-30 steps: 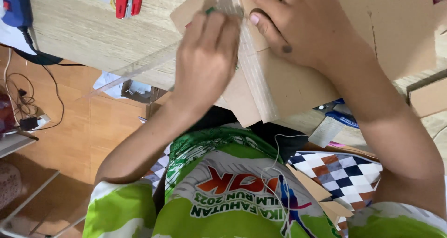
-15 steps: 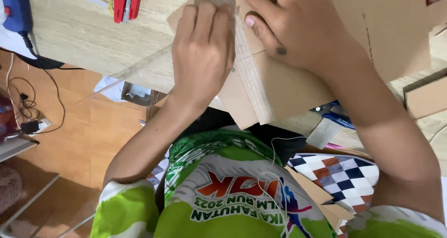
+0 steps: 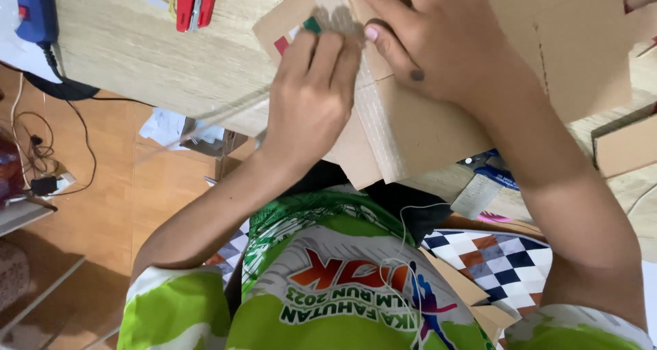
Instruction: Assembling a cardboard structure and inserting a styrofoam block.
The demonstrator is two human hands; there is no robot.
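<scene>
Both hands have slid a little toward the top of the view since the earlier frames, and more of the cardboard's corrugated edge now shows below them. On the left of the view, the hand [image 3: 311, 100] lies knuckles-up on the cardboard [image 3: 417, 127], its fingers [image 3: 327, 56] pressed together and laid flat; a small green bit [image 3: 312, 25] shows just past the fingertips, and whether they pinch it cannot be told, since the view is cut off there. On the right of the view, the other hand [image 3: 438, 45] rests beside it, fingers loosely spread and bent over the same sheet, one pink-nailed fingertip [image 3: 371, 34] almost touching the first hand's fingers. Which hand is the left and which the right I cannot say surely, as the arms may be crossed. The cardboard lies under both sets of fingers on a pale wood worktop [image 3: 157, 56], with its near corner hanging past the worktop edge toward the person's green and white shirt [image 3: 342, 288]. Well off from the fingers, toward the far left, sit a red tool [image 3: 197, 4] and a blue device [image 3: 34, 11] with a black cable.
</scene>
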